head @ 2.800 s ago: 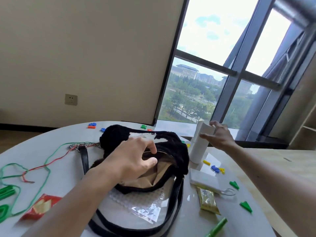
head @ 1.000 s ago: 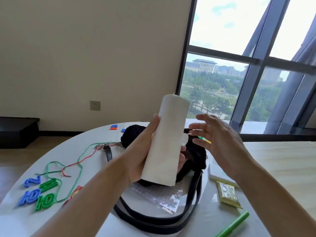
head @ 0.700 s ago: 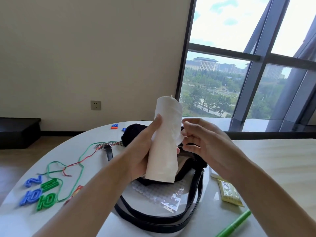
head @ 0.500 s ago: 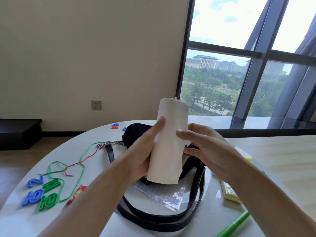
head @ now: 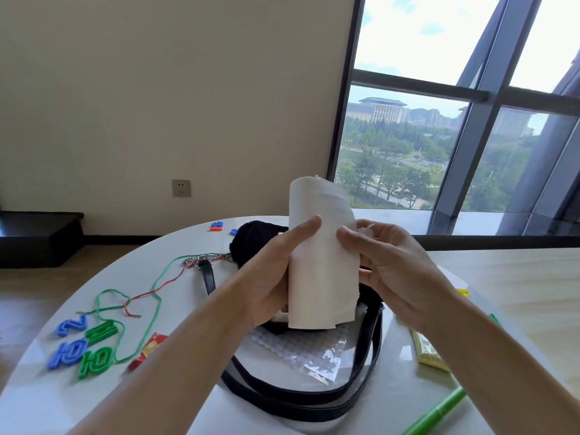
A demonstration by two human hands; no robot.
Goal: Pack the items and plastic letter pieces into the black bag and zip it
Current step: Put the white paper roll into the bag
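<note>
I have the white paper roll (head: 323, 265) upright in the air, directly over the black bag (head: 254, 243), hiding most of its mouth from the head view. My left hand (head: 266, 277) is wrapped round the roll's left side, thumb laid across the front. My right hand (head: 395, 271) is curled at the right edge, fingertips pinching the loose outer sheet against the roll.

Under three seconds ago the roll stood on the table (head: 47, 397) beside the bag. The right hand was reaching for it while the left held the bag's mouth. A second ago the right hand was spread open next to the roll. So the roll has passed to the left hand and the right has closed on the flap, which I take as tidying the loose end before it goes in. Nothing holds the bag open now, so I judge one hand must go back to it first.

The bag's black strap (head: 314, 400) loops toward me, with a clear bubble sheet (head: 301, 353) lying inside the loop. The blue and green plastic letter pieces (head: 84, 350) lie at the left with a green cord (head: 157, 296) and a red packet (head: 147, 350). A yellow packet (head: 430, 353) and a green marker (head: 439, 412) lie at the right. Most of the packing remains, and zipping is a long way off
</note>
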